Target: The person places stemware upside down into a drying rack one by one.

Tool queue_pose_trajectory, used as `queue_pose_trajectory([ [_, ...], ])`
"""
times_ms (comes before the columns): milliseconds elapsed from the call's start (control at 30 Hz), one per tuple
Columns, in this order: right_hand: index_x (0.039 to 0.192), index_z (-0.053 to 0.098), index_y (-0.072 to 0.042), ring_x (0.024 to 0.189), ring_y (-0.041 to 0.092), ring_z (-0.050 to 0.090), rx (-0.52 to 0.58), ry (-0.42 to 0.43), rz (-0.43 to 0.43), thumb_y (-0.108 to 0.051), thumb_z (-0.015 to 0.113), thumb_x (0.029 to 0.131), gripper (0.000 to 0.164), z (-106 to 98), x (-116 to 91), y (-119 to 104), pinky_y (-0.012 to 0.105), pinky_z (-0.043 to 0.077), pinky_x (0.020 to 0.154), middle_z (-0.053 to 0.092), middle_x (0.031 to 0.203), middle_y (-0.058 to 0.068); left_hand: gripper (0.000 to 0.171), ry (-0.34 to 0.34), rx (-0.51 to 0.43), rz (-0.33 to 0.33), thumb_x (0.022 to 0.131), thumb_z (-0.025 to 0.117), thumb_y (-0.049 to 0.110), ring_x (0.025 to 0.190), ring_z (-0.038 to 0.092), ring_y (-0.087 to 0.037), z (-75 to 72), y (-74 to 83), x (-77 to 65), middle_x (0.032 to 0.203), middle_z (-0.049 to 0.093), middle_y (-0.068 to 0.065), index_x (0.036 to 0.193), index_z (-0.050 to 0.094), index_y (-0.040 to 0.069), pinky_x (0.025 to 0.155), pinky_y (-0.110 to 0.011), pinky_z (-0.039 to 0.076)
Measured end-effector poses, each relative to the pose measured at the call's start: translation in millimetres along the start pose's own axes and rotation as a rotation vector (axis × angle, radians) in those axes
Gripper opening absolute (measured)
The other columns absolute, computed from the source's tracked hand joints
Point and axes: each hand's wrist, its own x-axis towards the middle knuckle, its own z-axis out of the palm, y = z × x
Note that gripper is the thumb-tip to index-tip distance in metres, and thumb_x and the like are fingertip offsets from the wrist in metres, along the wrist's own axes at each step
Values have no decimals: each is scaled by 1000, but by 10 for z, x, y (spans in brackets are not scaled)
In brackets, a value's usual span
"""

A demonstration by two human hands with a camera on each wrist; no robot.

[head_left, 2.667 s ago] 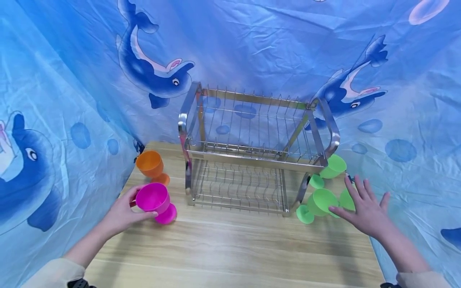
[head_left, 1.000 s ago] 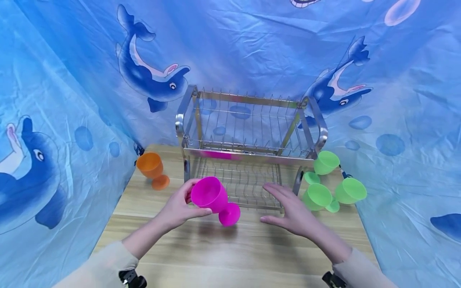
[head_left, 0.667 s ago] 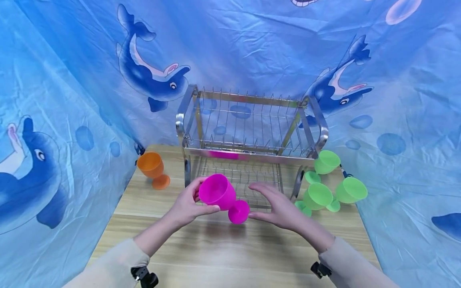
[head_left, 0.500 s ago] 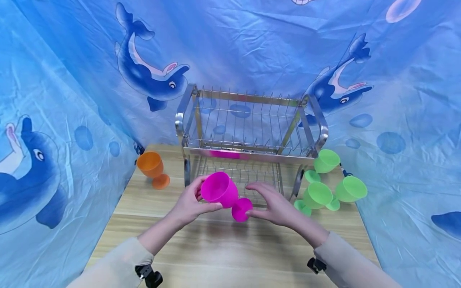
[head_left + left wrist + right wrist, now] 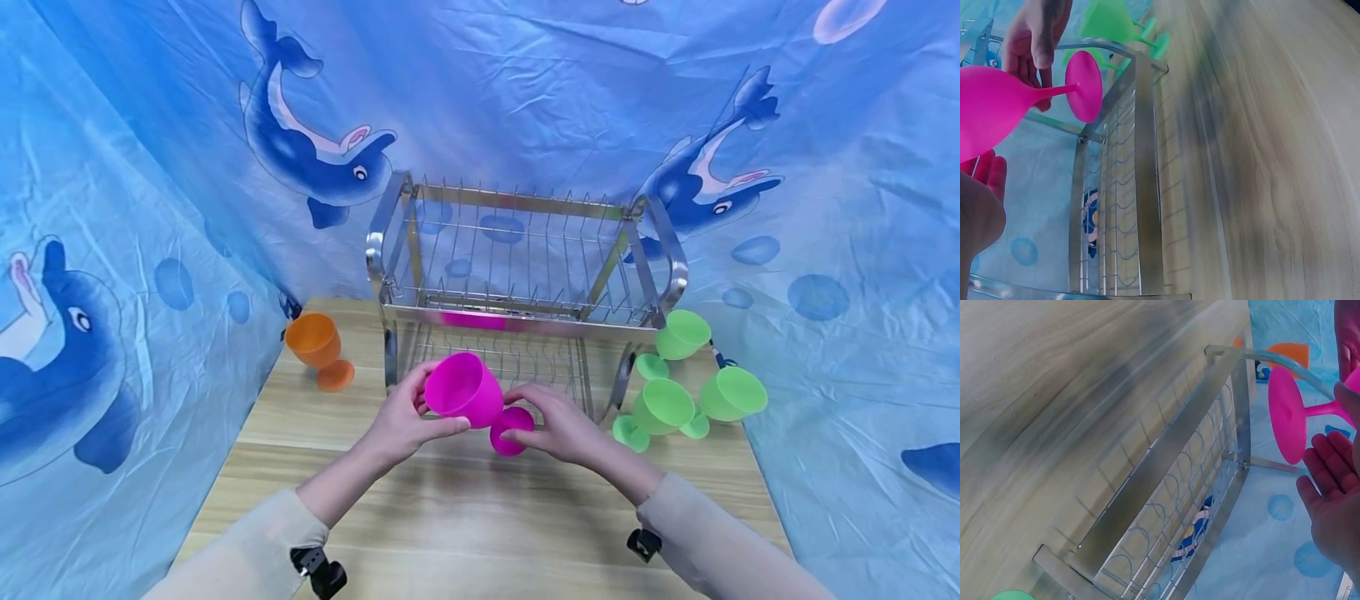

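A magenta plastic goblet (image 5: pixel 465 390) is tilted in front of the rack in the head view, its bowl toward the left and its foot (image 5: pixel 513 431) toward the right. My left hand (image 5: pixel 401 425) grips the bowl, thumb on the near side and fingers behind it. Around the stem end, my right hand (image 5: pixel 558 429) has its thumb and fingers spread apart, the thumb overlapping the foot. In the right wrist view the right hand's fingers (image 5: pixel 1335 465) extend loosely below the stem. The left wrist view shows the goblet (image 5: pixel 997 103) off the table.
A two-tier metal dish rack (image 5: pixel 517 321) stands at the back of the wooden table (image 5: pixel 465 533). An orange goblet (image 5: pixel 315 340) stands at the left. Three green goblets (image 5: pixel 663 407) stand at the right. A blue dolphin-print curtain (image 5: pixel 510 92) encloses the back and sides.
My left hand has lifted the magenta goblet from beside the orange one and carried it right, before the rack. My right hand has left the green goblets and come to the stem end.
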Motion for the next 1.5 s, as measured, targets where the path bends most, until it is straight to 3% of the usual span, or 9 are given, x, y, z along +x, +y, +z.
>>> queue_pose_trajectory([
  [167,122,75,-18,109,16,70,23,10,-2,-26,92,88,39,48,26,24,38,63,90,75,117,-4,82,0,-3,-3,79,97,17,127,64,-28,23,19,11,139,66,-7,149,53,20,108,-55,54],
  [333,115,77,-16,99,14,71,26,55,-54,-22,91,88,30,87,41,49,28,62,81,76,109,-3,84,6,10,-12,80,96,16,126,64,-28,37,17,17,139,65,-8,151,51,19,107,-50,56],
  [667,105,77,-13,93,14,72,38,90,-69,-15,88,91,18,132,71,78,27,62,79,77,101,-1,83,14,-7,-4,82,95,15,128,64,-30,37,-3,33,140,64,-13,152,50,13,108,-46,56],
  [867,103,79,-12,93,15,72,47,96,-61,-14,87,91,16,134,71,72,26,62,79,77,100,0,86,-7,-17,8,80,95,11,130,63,-29,17,-6,24,143,63,-10,152,49,15,108,-40,56],
  [1000,104,80,-11,91,15,72,56,109,-76,-13,87,91,15,130,63,66,26,63,77,77,99,1,88,-27,5,10,79,96,12,130,62,-29,-5,-2,18,145,62,-9,153,48,18,108,-42,55],
  [1233,102,79,-11,90,14,72,50,100,-93,-13,87,91,13,117,51,62,24,62,76,77,97,0,100,-69,87,29,77,98,19,133,60,-30,-106,46,-14,150,59,-4,159,41,24,108,-51,55],
  [1367,102,79,-11,89,13,72,34,70,-79,-11,87,91,13,56,41,45,22,62,74,76,96,0,108,-101,192,112,74,101,22,143,53,-29,-228,126,-24,159,52,-3,162,38,19,116,-55,49],
  [1500,101,79,-11,88,14,71,-65,52,-121,-11,88,89,15,-49,36,30,24,63,76,75,94,-1,112,-124,386,214,69,104,29,145,51,-28,-356,266,-6,160,50,-4,161,41,13,118,-54,47],
])
